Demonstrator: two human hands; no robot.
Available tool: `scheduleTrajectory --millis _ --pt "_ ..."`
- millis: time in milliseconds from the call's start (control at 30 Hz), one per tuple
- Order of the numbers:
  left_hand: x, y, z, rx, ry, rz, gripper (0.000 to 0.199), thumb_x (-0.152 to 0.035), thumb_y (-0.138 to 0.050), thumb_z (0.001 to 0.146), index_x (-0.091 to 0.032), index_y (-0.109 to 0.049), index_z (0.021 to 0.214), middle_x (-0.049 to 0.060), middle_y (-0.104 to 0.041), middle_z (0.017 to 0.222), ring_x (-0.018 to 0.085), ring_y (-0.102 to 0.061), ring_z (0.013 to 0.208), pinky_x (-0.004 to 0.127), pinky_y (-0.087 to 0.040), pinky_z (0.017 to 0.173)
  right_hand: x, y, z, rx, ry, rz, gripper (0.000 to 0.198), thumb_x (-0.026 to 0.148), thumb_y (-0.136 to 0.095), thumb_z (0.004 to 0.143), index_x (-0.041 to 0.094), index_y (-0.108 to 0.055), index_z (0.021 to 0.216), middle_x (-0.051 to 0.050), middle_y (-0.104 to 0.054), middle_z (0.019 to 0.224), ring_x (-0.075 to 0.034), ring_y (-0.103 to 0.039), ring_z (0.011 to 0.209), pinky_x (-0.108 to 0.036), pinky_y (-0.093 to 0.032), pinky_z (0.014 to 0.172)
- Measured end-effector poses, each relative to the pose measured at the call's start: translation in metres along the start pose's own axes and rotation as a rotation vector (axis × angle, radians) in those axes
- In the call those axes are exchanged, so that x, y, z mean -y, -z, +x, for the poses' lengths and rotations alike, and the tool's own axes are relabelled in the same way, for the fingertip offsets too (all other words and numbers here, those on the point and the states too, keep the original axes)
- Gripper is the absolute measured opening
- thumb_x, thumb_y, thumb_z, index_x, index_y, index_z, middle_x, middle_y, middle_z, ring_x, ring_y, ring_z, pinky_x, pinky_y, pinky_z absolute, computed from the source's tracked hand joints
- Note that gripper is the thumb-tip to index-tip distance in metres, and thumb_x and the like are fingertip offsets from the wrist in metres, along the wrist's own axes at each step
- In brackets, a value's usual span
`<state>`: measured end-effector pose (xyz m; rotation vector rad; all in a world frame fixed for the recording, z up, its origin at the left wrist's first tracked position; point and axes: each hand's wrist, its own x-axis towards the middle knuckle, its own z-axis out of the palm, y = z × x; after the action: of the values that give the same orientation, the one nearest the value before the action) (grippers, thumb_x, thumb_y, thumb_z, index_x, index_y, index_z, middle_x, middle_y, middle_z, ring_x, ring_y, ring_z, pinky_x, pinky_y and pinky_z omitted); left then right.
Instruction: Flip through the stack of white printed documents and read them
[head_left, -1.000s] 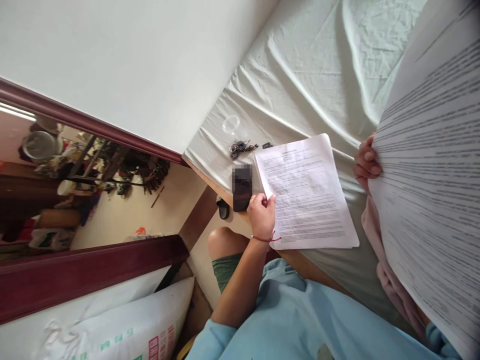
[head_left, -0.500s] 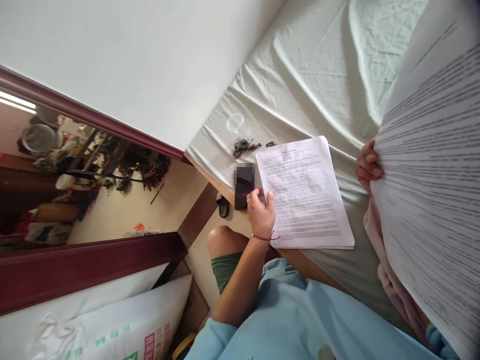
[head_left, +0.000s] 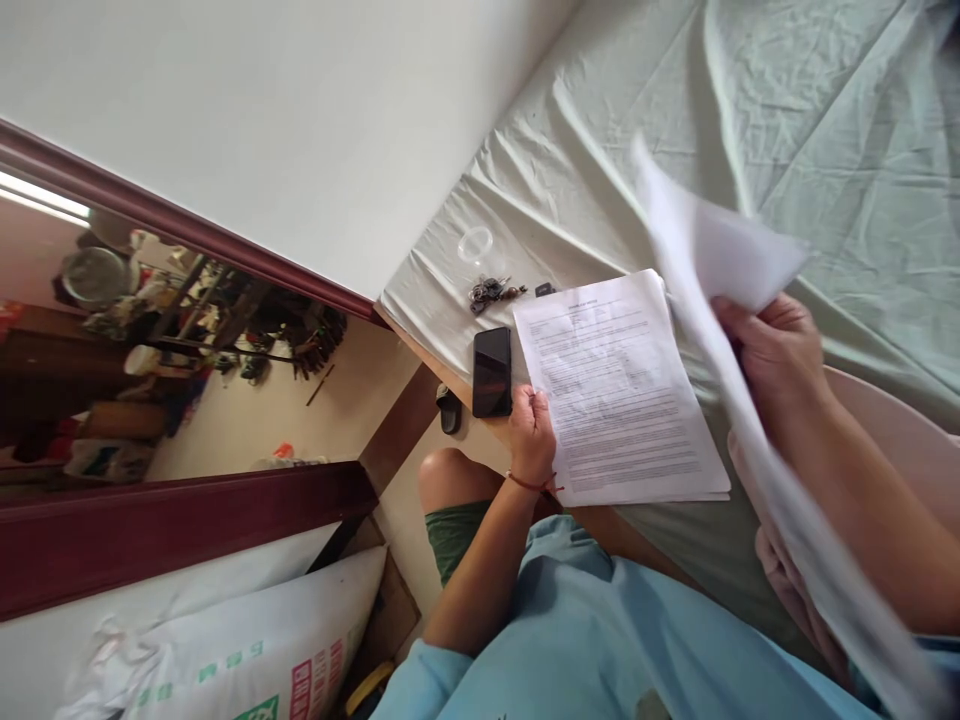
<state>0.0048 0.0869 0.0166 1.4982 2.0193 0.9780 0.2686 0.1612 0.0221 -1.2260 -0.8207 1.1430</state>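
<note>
A stack of printed sheets (head_left: 619, 385) lies on a bed with a pale green sheet (head_left: 810, 130). My left hand (head_left: 532, 432) pinches the stack's near left edge, beside a black phone (head_left: 492, 371). My right hand (head_left: 776, 350) grips a loose paper sheet (head_left: 724, 300), blurred, swung low over the bed to the right of the stack.
A bunch of keys (head_left: 491, 292) and a clear plastic lid (head_left: 478, 243) lie near the bed's corner. A white wall (head_left: 262, 130) and a dark wooden door frame (head_left: 187, 520) stand to the left. White printed sacks (head_left: 247, 640) sit below. My bare knee (head_left: 442, 480) is by the bed edge.
The sheet in my right hand has swung away from the camera and down toward the bed, uncovering my right forearm. My left hand shifted slightly on the stack's edge.
</note>
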Motion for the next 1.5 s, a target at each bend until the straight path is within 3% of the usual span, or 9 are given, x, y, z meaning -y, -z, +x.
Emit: scheduleTrajectory --millis 67,200,333,567,900,1200,1367,1500 --pt "0.002 0.001 0.001 0.053 0.046 -0.025 0.015 -0.032 -0.047 0.099 -0.021 -0.053 0.091 0.000 -0.060 0.076 0.017 -0.056 0.071 0.029 -0.044 0.070 -0.004 0.001 0.002 0.003 0.034 -0.061 0.028 0.037 -0.076 0.084 0.018 -0.073 0.103 -0.003 -0.074 0.100 -0.015 -0.063 0.078 -0.030 -0.052 0.075" --pt "0.008 0.003 0.005 0.116 0.081 -0.164 0.020 -0.038 -0.054 0.097 -0.021 -0.057 0.087 0.000 -0.059 0.071 0.017 -0.055 0.069 0.028 -0.043 0.066 -0.009 0.005 0.007 0.067 0.123 -0.450 0.022 0.035 -0.066 0.085 0.017 -0.074 0.095 -0.001 -0.070 0.085 -0.015 -0.057 0.075 -0.029 -0.046 0.074" --pt "0.016 0.003 0.005 0.106 0.049 -0.241 0.029 -0.047 -0.053 0.097 -0.021 -0.059 0.086 0.000 -0.058 0.075 0.016 -0.055 0.074 0.027 -0.044 0.071 -0.010 0.007 0.010 0.133 0.043 -0.621 0.020 0.032 -0.061 0.083 0.017 -0.072 0.092 -0.001 -0.066 0.080 -0.014 -0.053 0.071 -0.027 -0.043 0.070" --pt "0.024 0.004 0.003 0.162 0.042 -0.301 0.040 -0.057 -0.052 0.097 -0.020 -0.058 0.083 -0.001 -0.054 0.075 0.015 -0.050 0.073 0.025 -0.044 0.071 -0.018 0.009 0.008 0.248 -0.064 -0.474 0.030 0.037 -0.065 0.082 0.018 -0.073 0.103 -0.001 -0.069 0.085 -0.014 -0.058 0.074 -0.024 -0.046 0.064" --pt "0.023 0.003 -0.001 0.140 0.021 -0.356 0.047 -0.061 -0.050 0.099 -0.020 -0.055 0.078 -0.001 -0.049 0.072 0.014 -0.045 0.069 0.025 -0.041 0.067 -0.017 0.004 0.004 0.244 -0.127 -0.355 0.029 0.036 -0.069 0.081 0.017 -0.073 0.103 -0.001 -0.073 0.087 -0.013 -0.061 0.069 -0.023 -0.049 0.064" --pt "0.022 0.003 -0.003 0.138 -0.001 -0.281 0.047 -0.062 -0.048 0.099 -0.021 -0.054 0.079 -0.002 -0.048 0.069 0.014 -0.045 0.067 0.026 -0.039 0.066 -0.016 0.004 0.004 0.251 -0.121 -0.410 0.033 0.037 -0.068 0.082 0.018 -0.074 0.108 -0.002 -0.073 0.089 -0.014 -0.061 0.072 -0.024 -0.049 0.064" --pt "0.023 0.002 -0.002 0.111 0.010 -0.304 0.048 -0.063 -0.050 0.098 -0.020 -0.053 0.076 -0.002 -0.047 0.068 0.014 -0.044 0.066 0.026 -0.038 0.065 -0.014 0.003 0.005 0.185 -0.042 -0.607 0.028 0.036 -0.065 0.081 0.019 -0.076 0.100 0.001 -0.070 0.082 -0.014 -0.057 0.072 -0.025 -0.044 0.066" --pt "0.023 0.001 -0.001 0.105 0.008 -0.329 0.050 -0.065 -0.052 0.096 -0.020 -0.054 0.075 -0.002 -0.047 0.068 0.014 -0.044 0.066 0.026 -0.038 0.064 -0.012 0.002 0.005 0.129 -0.076 -0.624 0.027 0.037 -0.066 0.079 0.018 -0.077 0.094 0.001 -0.066 0.077 -0.013 -0.053 0.069 -0.026 -0.042 0.065"
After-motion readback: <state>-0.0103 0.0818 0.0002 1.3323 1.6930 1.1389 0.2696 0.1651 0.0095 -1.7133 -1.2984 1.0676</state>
